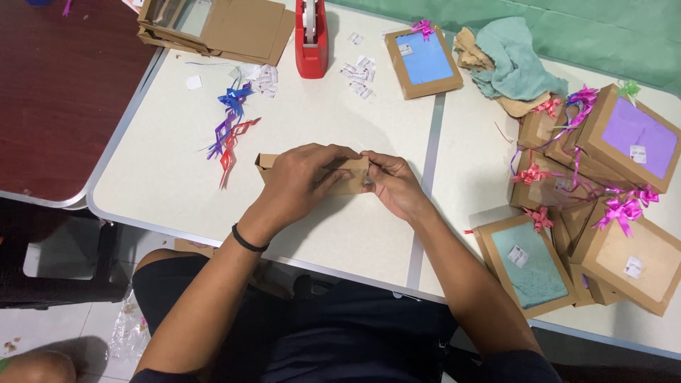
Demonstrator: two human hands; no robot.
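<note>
Far left: a dark red surface (60,85) is lying beside the white bench (170,184), their edges touching.
Upper left: a stack of flattened brown cardboard boxes (234,28) is resting at the bench's far edge.
Ribbons: loose blue and red ribbon strips (230,131) are lying on the bench, just left of the hands.
Tape dispenser: a red tape dispenser (311,39) is standing upright at the far edge, with small white stickers (358,74) scattered beside it.
Left hand: the left hand (301,177) is being laid over a small brown cardboard box (347,186); its grip is closed on the box, fingers curled across the top. A black band (248,242) is being worn on that wrist.
Box position: the small box is being held low over the middle of the bench, between the two hands, in front of the seated person.
Right hand: the right hand (394,184) is pinching the box's right end, its grip closed on the cardboard.
Centre back: a brown box with a blue window (423,60) and a pink bow is lying flat.
Cloth: a teal cloth (514,60) is being left bunched near it.
Far right: finished window boxes with pink bows (603,206) are piled together, touching one another.
</note>
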